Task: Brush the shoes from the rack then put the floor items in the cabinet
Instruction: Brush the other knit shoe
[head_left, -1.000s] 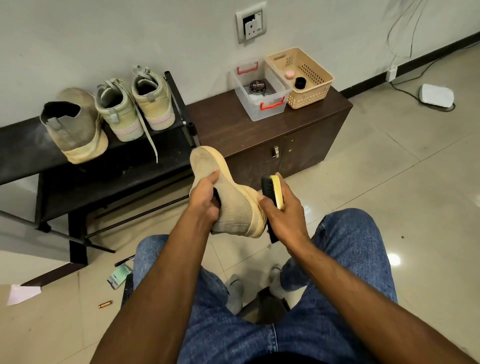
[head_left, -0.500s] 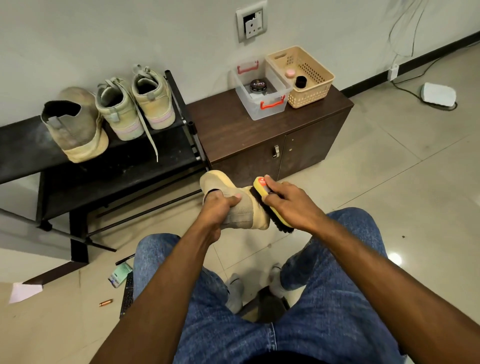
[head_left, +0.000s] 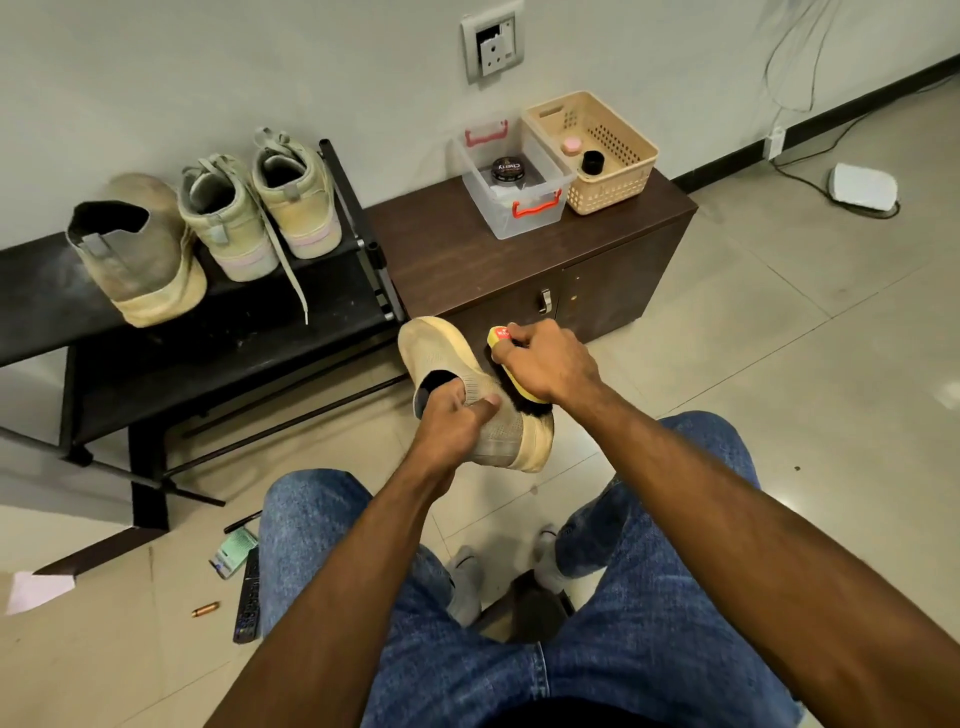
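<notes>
Gripping tan knit shoe (head_left: 467, 384), pale sole, brush (head_left: 511, 364) bristles touching

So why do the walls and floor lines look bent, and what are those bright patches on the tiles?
Head view: the wide-angle lens bows the floor tile lines and the skirting; the bright patches are glare from a light outside the frame, on glossy tile. The shoe and brush look slightly soft.

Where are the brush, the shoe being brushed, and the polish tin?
brush (head_left: 500, 335): head view, its yellow back's far tip.
shoe (head_left: 436, 349): head view, its toe.
polish tin (head_left: 508, 170): head view, its black lid.
</notes>
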